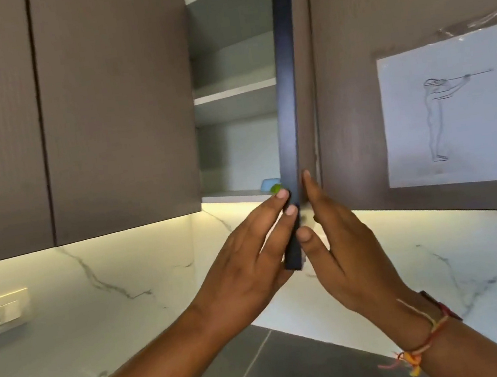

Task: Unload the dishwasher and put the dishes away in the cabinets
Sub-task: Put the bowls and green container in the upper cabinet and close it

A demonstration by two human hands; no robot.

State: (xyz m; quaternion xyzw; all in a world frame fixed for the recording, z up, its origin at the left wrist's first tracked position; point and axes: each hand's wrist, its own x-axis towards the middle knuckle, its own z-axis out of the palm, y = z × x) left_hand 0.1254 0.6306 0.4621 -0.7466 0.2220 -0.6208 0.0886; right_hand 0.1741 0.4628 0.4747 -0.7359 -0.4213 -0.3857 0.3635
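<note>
The coming move turns on the dark, flat cabinet door [288, 103], which stands swung out toward the viewer and shows little more than its thin edge, its long axis running from 12 o'clock down to 6 o'clock through the middle of the view. Its lower corner sits between the two hands. The left hand [249, 252] lies at 9 o'clock of that edge, fingers nearly straight, with two fingertips [283, 194] pressed flat on the door's left face. The right hand [351, 244] lies at 3 o'clock, fingers straight and pointing up along the right face, thumb touching the edge. Neither hand curls round anything and neither carries a dish; both look equally near the door, so either could swing it. The open grey wall cabinet [236, 158] lies at 11 o'clock of the hands, with pale grey shelves [233, 91] stacked one above another. On the lowest shelf, just at 9 o'clock of the door edge, a small light blue thing [267, 183] and a small green round thing [276, 188] are half hidden by the door and fingertips, so what they are cannot be told. The left thumb is hidden. No dishes and no dishwasher are in view, and the dark grey bench [282, 372] at 6 o'clock is cut off by the forearms. Whether the door is meant to open or close cannot be told
</note>
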